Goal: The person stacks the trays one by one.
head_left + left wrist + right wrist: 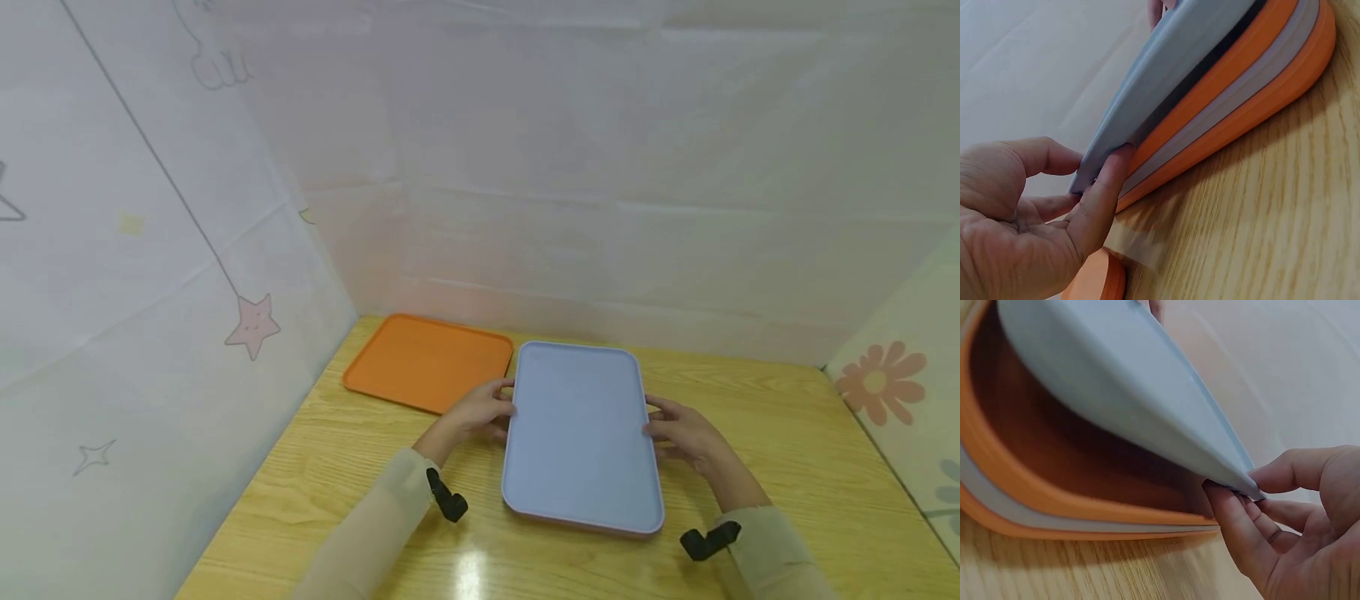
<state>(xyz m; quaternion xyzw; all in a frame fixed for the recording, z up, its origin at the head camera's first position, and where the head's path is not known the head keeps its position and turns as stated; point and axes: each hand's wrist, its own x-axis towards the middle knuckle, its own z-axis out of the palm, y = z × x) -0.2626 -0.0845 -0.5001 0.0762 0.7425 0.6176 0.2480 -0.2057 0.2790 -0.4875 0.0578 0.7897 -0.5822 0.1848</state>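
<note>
A light blue rectangular tray (581,433) is held between both hands at its long sides. My left hand (480,412) pinches its left rim, thumb on top and fingers beneath. On the right rim, my right hand (686,435) pinches the same way. Below the blue tray lies a stack of an orange tray (1116,506), a grey-blue tray (1210,100) and another orange tray (1260,119). The wrist views show a dark gap between the held tray and the top orange one, wider in the right wrist view.
A separate orange tray (427,358) lies flat at the back left of the wooden table (300,492), beside the left hand. A pale printed sheet (525,167) hangs behind the table and along both sides.
</note>
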